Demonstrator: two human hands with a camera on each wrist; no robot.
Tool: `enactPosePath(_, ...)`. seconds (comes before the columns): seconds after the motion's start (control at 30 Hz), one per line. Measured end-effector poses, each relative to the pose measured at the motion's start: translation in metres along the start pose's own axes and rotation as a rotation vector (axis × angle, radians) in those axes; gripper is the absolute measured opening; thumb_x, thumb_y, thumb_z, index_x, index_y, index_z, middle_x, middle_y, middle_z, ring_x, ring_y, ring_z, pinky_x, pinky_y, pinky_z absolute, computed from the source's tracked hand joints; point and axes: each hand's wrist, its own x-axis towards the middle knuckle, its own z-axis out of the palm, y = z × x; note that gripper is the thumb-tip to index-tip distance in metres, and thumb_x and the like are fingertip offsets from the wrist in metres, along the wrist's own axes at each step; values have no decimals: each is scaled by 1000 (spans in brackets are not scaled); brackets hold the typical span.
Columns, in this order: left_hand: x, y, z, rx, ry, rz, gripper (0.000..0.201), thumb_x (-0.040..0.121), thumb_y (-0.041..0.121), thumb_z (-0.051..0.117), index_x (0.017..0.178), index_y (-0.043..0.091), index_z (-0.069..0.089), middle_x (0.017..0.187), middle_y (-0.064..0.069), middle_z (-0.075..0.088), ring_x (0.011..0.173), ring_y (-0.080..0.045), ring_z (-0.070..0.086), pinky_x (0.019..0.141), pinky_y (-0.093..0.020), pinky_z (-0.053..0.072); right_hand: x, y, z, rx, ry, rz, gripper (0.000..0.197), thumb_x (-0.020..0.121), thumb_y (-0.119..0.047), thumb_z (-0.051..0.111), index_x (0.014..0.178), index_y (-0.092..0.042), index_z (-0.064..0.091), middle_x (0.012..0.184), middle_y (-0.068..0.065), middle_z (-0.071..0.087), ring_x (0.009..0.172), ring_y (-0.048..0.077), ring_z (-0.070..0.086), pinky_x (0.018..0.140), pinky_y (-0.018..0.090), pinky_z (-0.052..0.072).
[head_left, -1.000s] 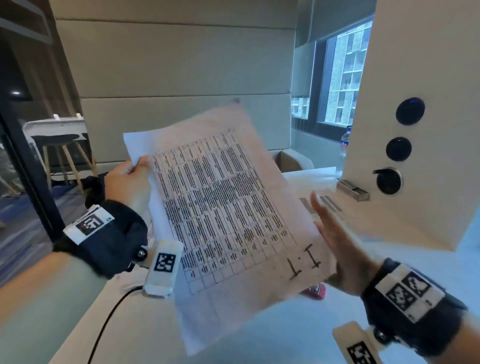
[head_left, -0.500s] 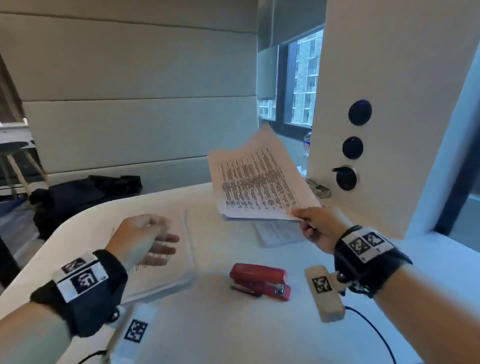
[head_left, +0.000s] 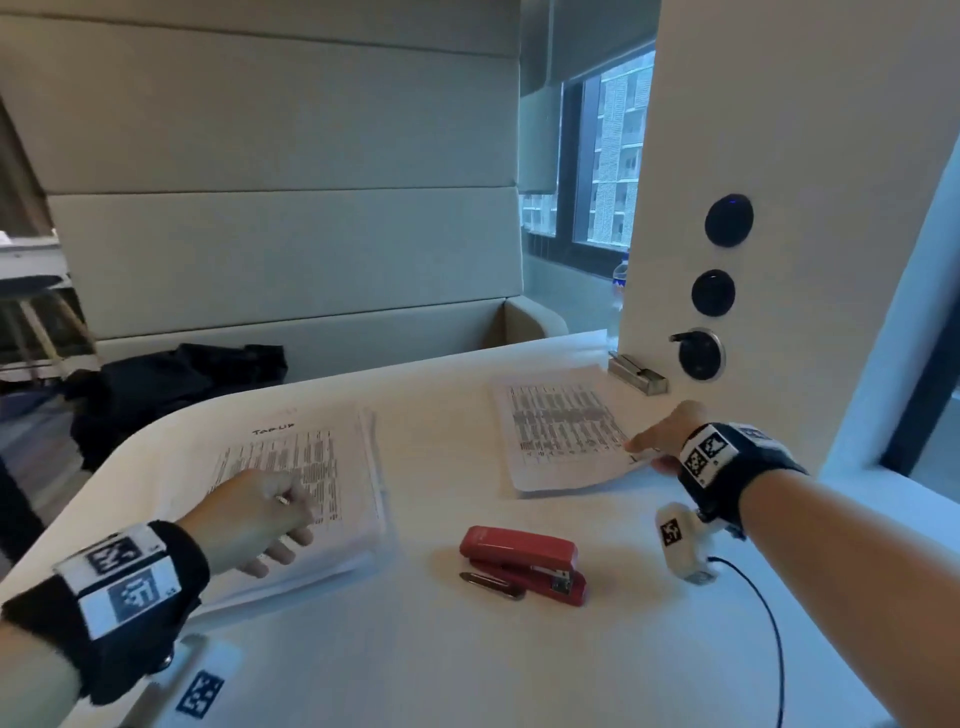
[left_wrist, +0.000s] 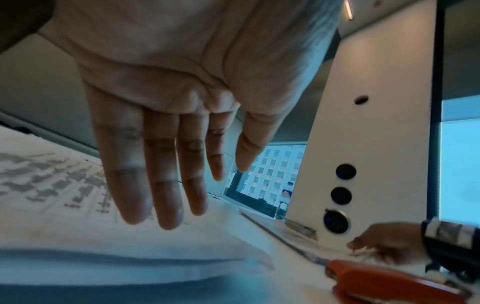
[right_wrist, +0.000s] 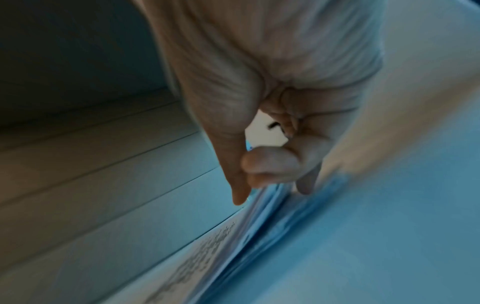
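A thick stack of printed sheets (head_left: 322, 467) lies on the white table (head_left: 426, 649) at the left. My left hand (head_left: 260, 514) is over its near half with the fingers (left_wrist: 166, 185) straight and together, holding nothing; I cannot tell whether the tips touch the paper (left_wrist: 57, 195). A thinner set of printed sheets (head_left: 561, 431) lies flat at the right. My right hand (head_left: 657, 441) pinches its near right corner, and in the right wrist view the thumb (right_wrist: 239, 185) and fingers clamp the sheets' edge (right_wrist: 221, 242). A red stapler (head_left: 524, 561) lies between the hands.
A white wall panel (head_left: 779, 260) with three round black fittings stands just right of my right hand, with a small metal block (head_left: 636, 374) at its foot. A black bag (head_left: 171, 384) lies on the bench behind the table. A black cable (head_left: 769, 634) trails near the right front edge.
The sheets passed from my left hand, held up a second ago, to my right hand, which has lowered them flat onto the table at the right. My left hand has settled over the left stack.
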Motion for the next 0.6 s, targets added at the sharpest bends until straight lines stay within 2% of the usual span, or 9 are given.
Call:
enactPosePath(0.07,5,-5,-4,136,12,7,6,88,19,64,89,15,66,84,-3,71,70,-21,64,59,-27,49,-18,-17,-4,-447,62,-150,43,71,-32,84,93,-2,63,78,9,66,67,22,60,57,29,51)
enactPosePath(0.1,8,-8,-8,224,22,20,4,86,19,65,89,16,66,87,1,67,73,-18,63,61,-24,49,-30,-26,-4,-644,76,-217,44,72,-39,81,95,-6,61,80,5,63,72,20,59,59,28,49)
enactPosePath(0.2,17,-19,-20,464,23,38,17,81,23,70,97,20,64,105,6,61,91,-15,59,78,-25,48,-60,-55,7,-972,94,-413,38,76,-48,73,82,-13,59,76,-4,56,83,18,59,73,26,48)
enactPosePath(0.27,23,-28,-25,563,9,-13,38,81,33,71,115,22,59,122,1,58,104,-18,58,91,-30,47,-83,-73,20,-1052,107,-542,46,75,-55,69,99,-16,63,91,-4,60,97,18,59,88,31,49)
enactPosePath(0.33,26,-36,-29,633,-8,-79,55,83,40,70,129,16,52,131,-4,54,114,-22,54,94,-31,44,-108,-91,37,-1062,39,-689,56,80,-56,64,122,-20,57,116,-2,62,110,19,57,96,34,46)
enactPosePath(0.4,28,-43,-32,624,-32,-141,57,81,41,72,125,8,54,126,-7,58,107,-23,56,87,-30,45,-136,-106,58,-1011,-163,-794,65,85,-53,61,140,-23,42,141,-2,49,128,20,46,106,35,38)
enactPosePath(0.5,30,-56,-35,576,-41,-188,51,75,43,78,107,9,58,110,-7,64,89,-22,55,77,-27,45,-175,-123,97,-959,-436,-904,75,89,-53,57,151,-27,24,155,-5,30,141,18,31,112,35,28)
enactPosePath(0.53,31,-60,-36,568,-37,-201,53,72,45,79,104,8,58,106,-6,65,88,-22,56,78,-27,46,-184,-127,113,-968,-486,-942,76,90,-52,56,152,-28,20,157,-5,27,142,18,29,114,35,27)
enactPosePath(0.6,31,-66,-37,553,-33,-229,70,63,57,79,111,10,61,105,-2,67,92,-22,61,88,-31,49,-199,-132,143,-993,-542,-1004,75,92,-50,54,153,-26,16,158,-5,24,143,18,26,115,37,25)
